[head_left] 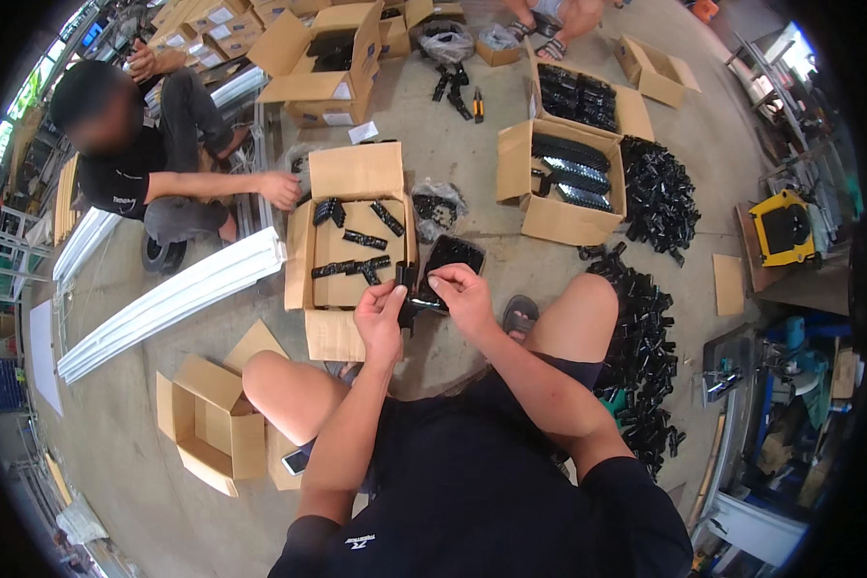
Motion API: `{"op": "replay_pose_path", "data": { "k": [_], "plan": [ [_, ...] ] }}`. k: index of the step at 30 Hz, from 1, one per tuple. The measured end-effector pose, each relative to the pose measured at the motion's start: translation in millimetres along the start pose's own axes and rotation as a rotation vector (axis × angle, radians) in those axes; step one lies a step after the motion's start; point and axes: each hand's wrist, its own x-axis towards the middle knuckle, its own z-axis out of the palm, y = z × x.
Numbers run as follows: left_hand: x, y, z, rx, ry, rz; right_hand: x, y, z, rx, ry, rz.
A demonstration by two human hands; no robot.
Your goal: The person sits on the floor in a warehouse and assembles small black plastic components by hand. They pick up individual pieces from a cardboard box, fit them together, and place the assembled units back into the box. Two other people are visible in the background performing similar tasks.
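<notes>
My left hand [380, 316] pinches a short black plastic piece [406, 279] upright between thumb and fingers. To its right, my right hand [464, 295] is closed in a pinch; what its fingertips hold, if anything, is too small to make out. Just beyond that hand is a black container [465, 250] of small dark parts, partly hidden by my fingers. An open cardboard box [329, 290] lies ahead of my left hand, with several black pieces [364, 240] spread across its bottom. A clear plastic bag [439, 209] of small dark parts rests beside the box.
Loose black pieces [636, 356] lie heaped right of my leg, with another pile [659, 197] farther off. A cardboard box [573, 224] holds stacked black parts. At left, a co-worker [116, 178] sits near long white profiles [173, 303]. An open carton [205, 438] stands by my left knee.
</notes>
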Motion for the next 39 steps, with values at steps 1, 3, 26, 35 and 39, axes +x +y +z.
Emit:
{"op": "replay_pose_path", "data": {
  "k": [1,3,26,35,39],
  "plan": [
    [-3,-1,-3,0.007,-0.017,0.006,-2,7,0,0.02,-0.02,0.018],
    [-3,-2,1,0.029,-0.028,0.007,-4,15,-1,0.053,-0.049,0.039],
    [-11,-4,-1,0.06,-0.109,0.029,-23,12,2,0.159,-0.038,0.263],
    [-14,-1,0,0.165,-0.099,0.03,-24,5,0,0.048,-0.036,0.238],
    [-12,-1,0,0.165,-0.109,0.018,-22,10,-3,-0.067,-0.053,0.205]
  ]
}}
